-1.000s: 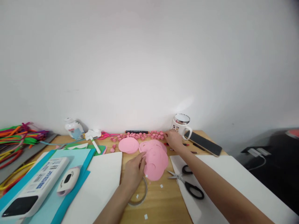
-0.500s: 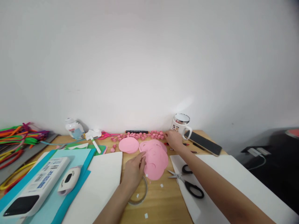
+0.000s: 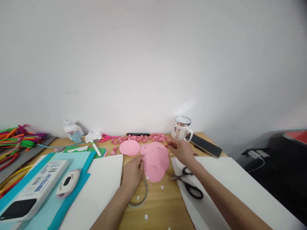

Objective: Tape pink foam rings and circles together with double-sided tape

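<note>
Pink paper circles [image 3: 155, 161] overlap on a wooden surface [image 3: 165, 206]. Left hand [image 3: 132, 172], fingertips nearly together, at their left edge; right hand [image 3: 182, 151], fingers bent, beside their right edge. Cannot tell whether either grip holds anything.

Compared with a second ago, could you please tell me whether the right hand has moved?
Yes: judged against the standing white mug, the right hand has drawn back toward the person and covers less of the mug's front.
</note>
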{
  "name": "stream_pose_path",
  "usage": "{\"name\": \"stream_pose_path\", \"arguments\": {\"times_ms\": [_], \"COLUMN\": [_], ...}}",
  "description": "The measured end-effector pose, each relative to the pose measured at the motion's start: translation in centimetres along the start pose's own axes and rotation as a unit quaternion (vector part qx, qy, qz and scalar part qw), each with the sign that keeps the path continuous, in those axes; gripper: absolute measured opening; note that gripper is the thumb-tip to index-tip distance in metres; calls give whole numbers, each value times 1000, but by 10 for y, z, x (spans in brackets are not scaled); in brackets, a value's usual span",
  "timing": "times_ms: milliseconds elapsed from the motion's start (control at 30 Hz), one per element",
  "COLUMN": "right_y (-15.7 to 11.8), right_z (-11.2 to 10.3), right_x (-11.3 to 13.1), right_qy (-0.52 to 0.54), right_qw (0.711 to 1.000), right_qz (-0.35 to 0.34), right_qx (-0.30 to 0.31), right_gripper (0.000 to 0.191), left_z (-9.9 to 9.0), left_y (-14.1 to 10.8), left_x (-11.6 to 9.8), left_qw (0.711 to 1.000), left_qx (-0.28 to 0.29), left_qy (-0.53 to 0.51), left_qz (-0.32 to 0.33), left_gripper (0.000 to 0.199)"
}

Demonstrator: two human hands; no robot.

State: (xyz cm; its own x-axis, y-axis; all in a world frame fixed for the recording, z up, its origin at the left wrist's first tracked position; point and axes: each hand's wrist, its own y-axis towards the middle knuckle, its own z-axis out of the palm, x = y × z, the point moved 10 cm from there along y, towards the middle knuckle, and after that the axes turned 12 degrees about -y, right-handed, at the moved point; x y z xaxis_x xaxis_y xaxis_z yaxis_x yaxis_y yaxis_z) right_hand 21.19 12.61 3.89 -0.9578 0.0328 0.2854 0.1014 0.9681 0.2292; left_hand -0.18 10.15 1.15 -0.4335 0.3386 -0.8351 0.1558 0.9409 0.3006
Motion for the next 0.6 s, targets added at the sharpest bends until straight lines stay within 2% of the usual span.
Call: {"name": "stream_pose_path", "arguments": {"times_ms": [133,267,400,600], "right_y": [-41,-58,-58,-54], "right_z": [23,43,55,60], "right_x": [42,69,68,52], "right_qy": [51,-2,-22,57], "right_qw": [991,981,980,987], "right_qz": [-92,-152,-147,-99], "right_qx": [79,120,132,109], "right_gripper": [14,32,46,42], "left_z": [-1,4,7,4], "left_y": [1,1,0,1], "left_x": [5,8,8,9], "left_qw": [1000,998,995,996], "left_qx": [-3,26,43,21], "left_qy": [3,44,79,61], "left_qz": [1,-29,-48,-55], "left_gripper": [28,31,33,29]}}
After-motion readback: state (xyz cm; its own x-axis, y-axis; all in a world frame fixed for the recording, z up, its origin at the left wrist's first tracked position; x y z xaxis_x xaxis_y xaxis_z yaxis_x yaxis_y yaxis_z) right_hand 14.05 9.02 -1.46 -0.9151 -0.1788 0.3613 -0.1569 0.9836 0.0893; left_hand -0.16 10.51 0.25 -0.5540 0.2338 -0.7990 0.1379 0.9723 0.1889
